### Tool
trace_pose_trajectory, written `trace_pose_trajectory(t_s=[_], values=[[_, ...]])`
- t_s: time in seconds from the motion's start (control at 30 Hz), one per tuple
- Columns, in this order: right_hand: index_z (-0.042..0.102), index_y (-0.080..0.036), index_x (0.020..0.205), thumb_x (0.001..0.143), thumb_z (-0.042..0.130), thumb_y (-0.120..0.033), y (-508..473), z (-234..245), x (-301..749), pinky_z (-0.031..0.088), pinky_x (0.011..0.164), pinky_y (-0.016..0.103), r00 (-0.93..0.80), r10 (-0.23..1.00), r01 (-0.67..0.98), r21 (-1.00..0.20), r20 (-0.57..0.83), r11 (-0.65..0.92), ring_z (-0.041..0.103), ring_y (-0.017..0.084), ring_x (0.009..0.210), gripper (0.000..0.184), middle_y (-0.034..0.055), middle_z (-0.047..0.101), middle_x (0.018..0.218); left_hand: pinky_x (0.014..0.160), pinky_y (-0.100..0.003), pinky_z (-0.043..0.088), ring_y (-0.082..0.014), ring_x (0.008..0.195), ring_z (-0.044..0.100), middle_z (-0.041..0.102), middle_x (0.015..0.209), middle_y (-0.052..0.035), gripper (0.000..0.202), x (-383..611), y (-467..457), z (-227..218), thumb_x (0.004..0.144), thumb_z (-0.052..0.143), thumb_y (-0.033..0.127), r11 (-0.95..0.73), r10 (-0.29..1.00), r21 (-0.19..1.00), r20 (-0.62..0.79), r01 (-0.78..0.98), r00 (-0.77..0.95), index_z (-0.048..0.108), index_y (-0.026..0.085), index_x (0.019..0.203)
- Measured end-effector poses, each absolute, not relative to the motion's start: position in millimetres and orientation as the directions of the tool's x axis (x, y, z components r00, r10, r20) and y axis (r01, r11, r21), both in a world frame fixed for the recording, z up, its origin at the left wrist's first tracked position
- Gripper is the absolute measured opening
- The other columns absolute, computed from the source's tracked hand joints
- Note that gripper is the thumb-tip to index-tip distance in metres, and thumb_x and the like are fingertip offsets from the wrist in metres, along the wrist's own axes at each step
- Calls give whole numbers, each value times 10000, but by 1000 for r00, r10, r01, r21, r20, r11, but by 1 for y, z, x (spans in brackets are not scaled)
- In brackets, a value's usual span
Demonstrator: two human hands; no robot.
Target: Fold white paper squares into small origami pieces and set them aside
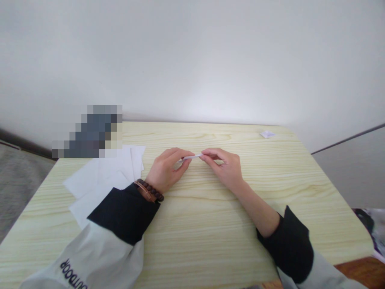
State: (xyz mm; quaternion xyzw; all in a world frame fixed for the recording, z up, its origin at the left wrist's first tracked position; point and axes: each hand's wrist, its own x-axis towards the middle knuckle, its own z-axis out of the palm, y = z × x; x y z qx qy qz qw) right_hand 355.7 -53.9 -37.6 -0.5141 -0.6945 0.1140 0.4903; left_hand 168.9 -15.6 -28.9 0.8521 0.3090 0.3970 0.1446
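Observation:
A small folded piece of white paper [196, 156] is held nearly edge-on above the middle of the table [210, 233]. My left hand [167, 167] pinches its left part between thumb and fingers. On the opposite end, my right hand [224, 165] has its fingertips closed on the paper's tip. Much of the paper is hidden behind my left fingers, so its full shape does not show. Several sheets of white paper [99, 176] lie overlapping to the left, partly behind my left forearm.
At the far right of the tabletop lies a small folded paper piece [267, 134] with pointed ends. A dark pixelated object [93, 134] stands at the back left. The white wall [192, 60] rises directly behind the table's far edge.

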Motion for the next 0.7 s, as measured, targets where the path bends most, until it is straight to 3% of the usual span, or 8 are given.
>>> trace_pose_trajectory(t_s=[0.17,0.4,0.7], values=[[688,-205,836,828,635,-246,-56,-36,355,555,657,230,-81,801,590,-619,593,518,679,125,686,67,14,725,794,690,-234,490,-135,744,644,711,819,-39,136,171,-17,-23,838,594,230,-705,694,627,514,331,503,685,148,897],[665,-197,876,800,665,-280,-58,-36,352,572,614,223,-38,851,500,-727,524,470,680,121,658,112,12,718,783,614,-250,486,-155,674,626,717,750,-38,192,172,-19,-20,790,620,325,-471,842,826,316,311,437,694,147,789],[673,-211,864,823,629,-275,-60,-31,350,566,622,233,-100,832,465,-714,545,523,659,117,686,88,9,707,784,467,-199,416,-105,526,542,668,655,-10,261,171,-17,-23,751,641,402,-210,885,954,92,215,456,677,143,756]])
